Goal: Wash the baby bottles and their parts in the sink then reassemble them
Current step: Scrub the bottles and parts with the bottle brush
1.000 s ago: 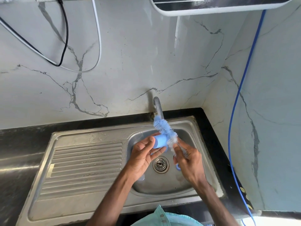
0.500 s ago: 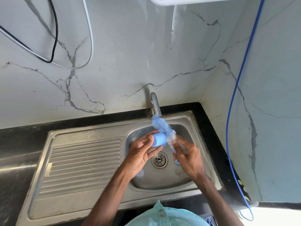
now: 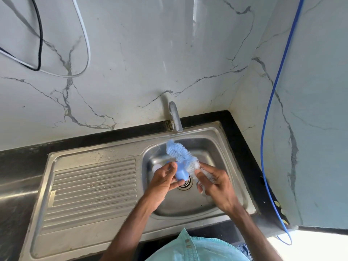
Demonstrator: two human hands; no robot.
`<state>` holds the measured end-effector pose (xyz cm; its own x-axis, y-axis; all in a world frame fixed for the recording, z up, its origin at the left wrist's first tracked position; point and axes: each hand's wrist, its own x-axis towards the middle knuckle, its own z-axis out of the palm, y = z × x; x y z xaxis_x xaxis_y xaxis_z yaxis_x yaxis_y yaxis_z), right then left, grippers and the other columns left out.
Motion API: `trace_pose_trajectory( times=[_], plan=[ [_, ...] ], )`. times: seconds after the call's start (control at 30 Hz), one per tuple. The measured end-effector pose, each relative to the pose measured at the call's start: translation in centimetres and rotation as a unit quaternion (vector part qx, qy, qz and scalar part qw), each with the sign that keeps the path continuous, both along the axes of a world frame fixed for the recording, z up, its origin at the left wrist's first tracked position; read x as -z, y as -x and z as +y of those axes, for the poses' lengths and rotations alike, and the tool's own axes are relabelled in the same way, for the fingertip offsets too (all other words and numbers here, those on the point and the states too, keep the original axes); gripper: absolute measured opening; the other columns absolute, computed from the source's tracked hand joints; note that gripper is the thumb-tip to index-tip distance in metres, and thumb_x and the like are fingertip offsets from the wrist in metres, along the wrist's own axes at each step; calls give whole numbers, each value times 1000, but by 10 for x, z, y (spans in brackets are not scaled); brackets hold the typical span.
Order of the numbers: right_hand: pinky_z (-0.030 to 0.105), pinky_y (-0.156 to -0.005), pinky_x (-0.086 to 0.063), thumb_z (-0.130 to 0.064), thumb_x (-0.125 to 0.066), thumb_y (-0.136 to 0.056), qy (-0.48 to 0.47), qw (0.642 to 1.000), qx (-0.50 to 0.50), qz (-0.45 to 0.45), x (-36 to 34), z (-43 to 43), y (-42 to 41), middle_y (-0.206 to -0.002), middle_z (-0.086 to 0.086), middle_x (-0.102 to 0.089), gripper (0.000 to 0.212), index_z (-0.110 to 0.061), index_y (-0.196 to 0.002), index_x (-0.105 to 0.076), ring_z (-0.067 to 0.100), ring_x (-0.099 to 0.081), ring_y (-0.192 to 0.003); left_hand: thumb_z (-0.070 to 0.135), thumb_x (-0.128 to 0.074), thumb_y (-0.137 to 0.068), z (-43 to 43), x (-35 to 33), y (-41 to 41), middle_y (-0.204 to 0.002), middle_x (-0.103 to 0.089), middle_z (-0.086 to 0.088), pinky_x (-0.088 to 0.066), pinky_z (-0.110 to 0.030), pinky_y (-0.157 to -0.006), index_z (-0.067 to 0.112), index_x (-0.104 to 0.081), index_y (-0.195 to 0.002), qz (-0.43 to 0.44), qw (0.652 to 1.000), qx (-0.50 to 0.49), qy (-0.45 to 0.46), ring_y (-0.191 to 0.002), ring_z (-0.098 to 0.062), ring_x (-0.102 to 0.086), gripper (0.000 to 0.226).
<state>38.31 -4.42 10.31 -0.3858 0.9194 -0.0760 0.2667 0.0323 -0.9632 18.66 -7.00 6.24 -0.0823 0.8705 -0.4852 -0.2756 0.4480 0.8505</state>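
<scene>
- The left hand (image 3: 163, 181) pinches a blue bottle cap (image 3: 180, 173) over the sink (image 3: 222, 146).
- The right hand (image 3: 216, 185) grips a bottle brush (image 3: 179, 153), its bristles against the cap.
- Farther back, the tap (image 3: 175, 117) stands at the wall.

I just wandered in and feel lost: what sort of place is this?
Probably a home kitchen corner: a steel sink with a ribbed drainboard set in a dark counter, a tap against the marble-look wall, and a bottle brush in the right hand.
</scene>
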Motion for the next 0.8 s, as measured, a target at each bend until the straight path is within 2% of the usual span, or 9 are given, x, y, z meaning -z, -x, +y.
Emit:
trace_pose_trajectory(
  times=[0.1,0.17,0.27,0.33,0.47,0.6,0.7,0.73,0.8],
  plan=[
    [20,-55,-41,-33,-56,-108,5,1000,-26,9,-6,0,10,-58,3,-61,23,-33,-123,-74,6,-50,-50,84,-42,-86,7,-2,-9,-71,-67,-1,-44,-23,-51,14,-65,-91,78,997,-21,11,-58,-13,-58,74],
    [22,-56,-41,-31,-54,-109,1,999,-33,1,-7,0,17,-58,2,-61,23,-32,-120,-74,6,-49,-50,72,-30,-101,12,0,-15,-74,-66,4,-45,-23,-58,24,-64,-86,109,991,-63,41,-65,-10,-59,60],
    [29,-57,-49,-27,-53,-109,-31,998,-36,-35,-6,-3,24,-57,2,-61,26,-38,-122,-73,13,-55,-50,30,-31,-113,12,5,-19,-102,-56,-3,-39,-25,-80,34,-48,-86,219,972,-71,39,-98,-18,-50,32],
    [29,-59,-53,-27,-55,-108,-41,997,-21,-61,-1,2,26,-56,4,-61,29,-46,-122,-72,16,-60,-51,20,-32,-113,14,7,-18,-103,-50,-8,-35,-22,-77,30,-44,-86,284,956,-74,11,-95,-19,-47,31],
    [33,-54,-55,-28,-57,-106,-34,995,47,-77,6,20,18,-58,8,-64,36,-62,-107,-68,15,-64,-49,57,-26,-110,18,10,-15,-56,-51,-4,-39,-41,-58,3,-48,-63,277,956,-73,-68,-54,-17,-45,75],
    [29,-57,-52,-33,-57,-107,-1,999,18,-47,10,11,23,-56,7,-63,22,-34,-117,-76,14,-58,-50,45,-31,-112,18,18,-13,-67,-55,-2,-42,-38,-67,22,-51,-66,287,953,-72,-64,-69,-17,-50,55],
    [29,-56,-50,-29,-59,-106,29,995,70,-65,20,19,19,-57,10,-63,20,-33,-114,-77,19,-60,-50,59,-27,-106,18,19,-16,-49,-36,6,-28,-29,-53,16,-32,-58,292,951,-77,-67,-50,-11,-34,65],
    [29,-55,-49,-28,-60,-106,33,995,79,-57,21,21,15,-56,11,-62,20,-33,-113,-78,21,-59,-50,65,-25,-104,18,23,-17,-48,-35,3,-29,-31,-52,13,-32,-58,290,953,-69,-55,-49,-14,-34,70],
    [27,-53,-45,-26,-59,-106,41,997,62,-23,20,16,12,-54,8,-60,21,-31,-113,-78,19,-55,-49,73,-20,-102,15,30,-16,-52,-48,-13,-42,-43,-55,2,-51,-60,292,953,-59,-50,-51,-26,-47,88]
  ],
)
